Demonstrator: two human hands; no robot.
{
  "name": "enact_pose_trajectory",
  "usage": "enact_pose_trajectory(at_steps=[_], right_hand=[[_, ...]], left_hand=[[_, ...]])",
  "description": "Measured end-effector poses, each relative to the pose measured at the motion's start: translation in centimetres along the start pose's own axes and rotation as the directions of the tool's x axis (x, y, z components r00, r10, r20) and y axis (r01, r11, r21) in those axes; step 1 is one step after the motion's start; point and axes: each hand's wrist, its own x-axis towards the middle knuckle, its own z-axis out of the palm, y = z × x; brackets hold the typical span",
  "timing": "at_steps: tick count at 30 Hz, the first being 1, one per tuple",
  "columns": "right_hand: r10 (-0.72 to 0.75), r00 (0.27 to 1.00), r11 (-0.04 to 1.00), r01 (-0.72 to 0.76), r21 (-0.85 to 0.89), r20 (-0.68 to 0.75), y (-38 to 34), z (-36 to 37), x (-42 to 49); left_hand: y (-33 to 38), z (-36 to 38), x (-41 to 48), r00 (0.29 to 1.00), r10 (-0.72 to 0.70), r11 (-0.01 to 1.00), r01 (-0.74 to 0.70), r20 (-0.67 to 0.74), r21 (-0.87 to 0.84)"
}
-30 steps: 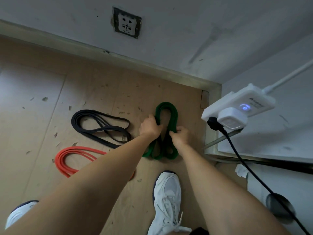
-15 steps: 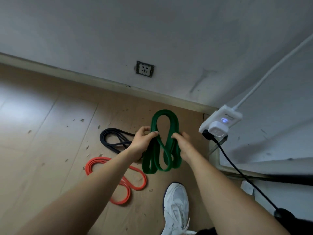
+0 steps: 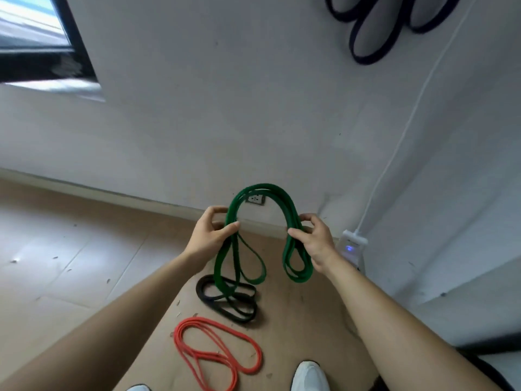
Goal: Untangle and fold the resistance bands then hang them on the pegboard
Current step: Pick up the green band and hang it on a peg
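Note:
A folded green resistance band (image 3: 265,190) arches in the air between my hands. My left hand (image 3: 210,235) pinches its left side and my right hand (image 3: 315,244) grips its right side. Loops of the green band hang below both hands. On the wooden floor below lie a coiled black band (image 3: 205,294) and an orange band (image 3: 217,354). High on the wall at the top right hang dark navy bands (image 3: 366,38); what they hang from is out of view.
A white power strip (image 3: 352,244) with a blue light sits by the wall at the right, its white cable running up the wall. A wall socket (image 3: 255,199) is behind the green band. A dark window frame (image 3: 56,63) is at top left. White shoes show at the bottom edge.
Both hands lifted the green band off the floor and spread apart, opening it into an arch. The view tilted up, bringing the window and the hanging navy bands into sight.

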Motion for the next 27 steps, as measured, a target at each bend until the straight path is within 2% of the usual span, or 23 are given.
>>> enact_pose_trajectory(at_steps=[5,10,21,27], right_hand=[[-0.210,0.978,0.978,0.210,0.002,-0.003,-5.8,-0.7,-1.8],[-0.391,0.919,0.917,0.394,0.063,-0.057,-11.6,-1.6,-2.3],[-0.594,0.800,0.787,0.600,0.140,-0.087,-26.7,-4.4,-2.1],[-0.714,0.698,0.694,0.716,0.071,-0.055,-34.5,-4.7,-0.4]], left_hand=[[5.9,-1.3,-1.0,0.991,0.134,0.990,-0.134,-0.003,0.046],[12.5,-1.6,-0.7,0.964,0.263,0.961,-0.259,-0.029,0.092],[29.7,-0.6,0.6,0.886,0.459,0.888,-0.457,-0.065,0.051],[37.2,-1.6,1.5,0.824,0.560,0.828,-0.556,-0.080,0.071]])
